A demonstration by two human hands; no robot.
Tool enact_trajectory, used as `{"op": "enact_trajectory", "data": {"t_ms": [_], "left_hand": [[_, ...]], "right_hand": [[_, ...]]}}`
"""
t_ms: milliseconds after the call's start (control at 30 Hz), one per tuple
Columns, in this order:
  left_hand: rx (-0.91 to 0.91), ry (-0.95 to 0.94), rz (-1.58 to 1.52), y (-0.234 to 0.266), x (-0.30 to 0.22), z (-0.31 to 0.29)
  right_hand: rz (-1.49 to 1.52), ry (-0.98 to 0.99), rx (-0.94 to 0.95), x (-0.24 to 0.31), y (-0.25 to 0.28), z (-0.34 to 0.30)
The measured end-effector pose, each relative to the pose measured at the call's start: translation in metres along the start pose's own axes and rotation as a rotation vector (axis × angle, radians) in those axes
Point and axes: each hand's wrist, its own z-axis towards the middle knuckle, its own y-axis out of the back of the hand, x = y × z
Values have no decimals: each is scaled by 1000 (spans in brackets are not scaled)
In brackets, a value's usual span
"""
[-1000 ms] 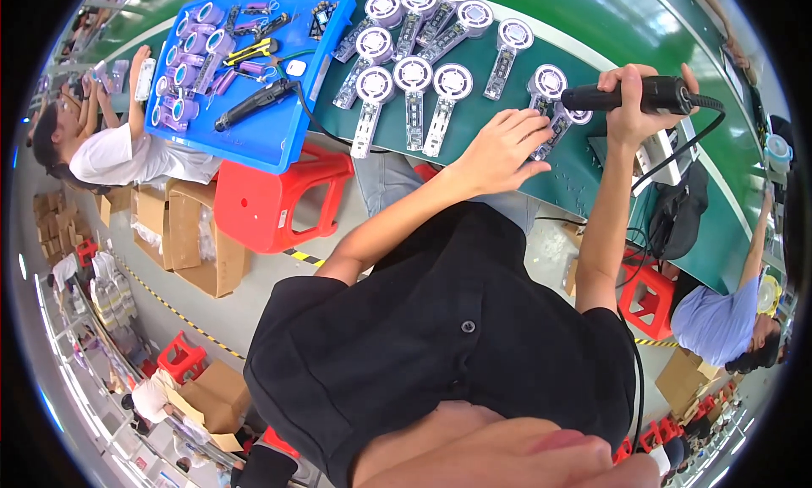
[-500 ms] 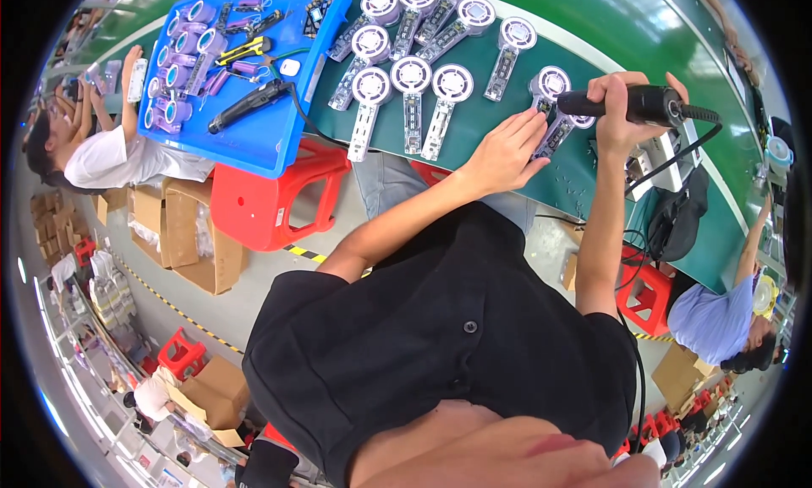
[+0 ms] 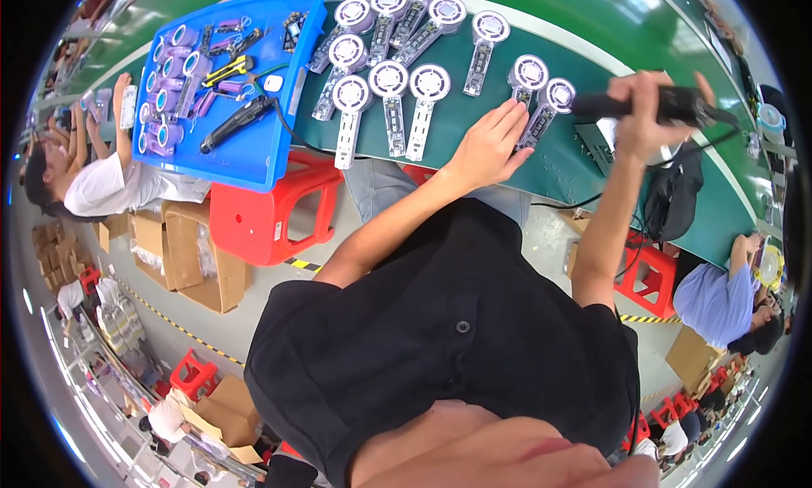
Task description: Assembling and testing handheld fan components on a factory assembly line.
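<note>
At the left, a blue tray [image 3: 247, 164] holds purple-ringed parts [image 3: 171, 68] and a black cylindrical tool [image 3: 237, 126]. Next, clear-handled round-headed units [image 3: 430, 84] lie across the green table [image 3: 457, 124]. The left hand [image 3: 489, 145] rests with fingers extended by the handles of the two rightmost units [image 3: 560, 95]; whether it pinches one is unclear. Just right of their heads, the blurred right hand [image 3: 647, 124] clasps a black corded tool [image 3: 600, 107], roughly level.

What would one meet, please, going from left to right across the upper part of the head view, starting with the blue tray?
Blue tray, front row of three round-headed devices, left hand, rightmost round-headed device, right hand, light blue round object.
</note>
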Motion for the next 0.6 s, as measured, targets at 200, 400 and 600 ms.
{"op": "enact_trajectory", "data": {"t_ms": [200,400,600], "left_hand": [[32,-8,-14,3,2,-1],[46,-2,-19,2,0,-2],[44,-1,-19,2,1,-1]], "right_hand": [[-373,60,-82,45,78,23],[-321,-24,-132,31,98,17],[-235,-83,-115,20,105,22]]}}
